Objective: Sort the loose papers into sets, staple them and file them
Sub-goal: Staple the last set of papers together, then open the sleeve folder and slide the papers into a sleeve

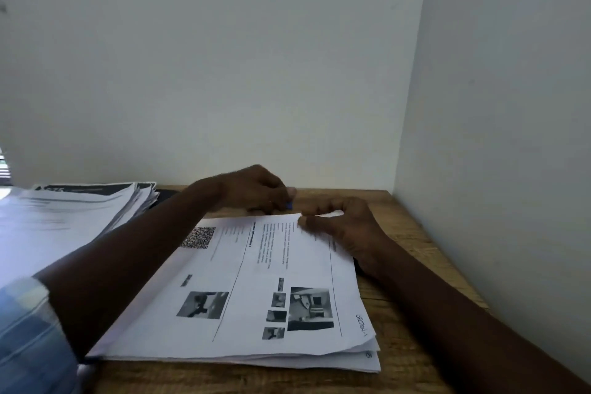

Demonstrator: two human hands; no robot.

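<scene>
A set of printed papers [256, 291] with photos and a QR code lies in the middle of the wooden table [399, 329]. Its top sheet is marked "Section-1" by hand at the near right corner. At the far edge of the set, my left hand [256, 189] grips a small blue object [288, 205], most of it hidden by my fingers; it may be a stapler. My right hand [345, 224] pinches the far right corner of the papers between thumb and fingers.
A tall, uneven pile of other printed papers [80, 211] stands at the left, partly blurred. White walls close the table off at the back and on the right. A dark flat object [163, 195] lies behind the pile.
</scene>
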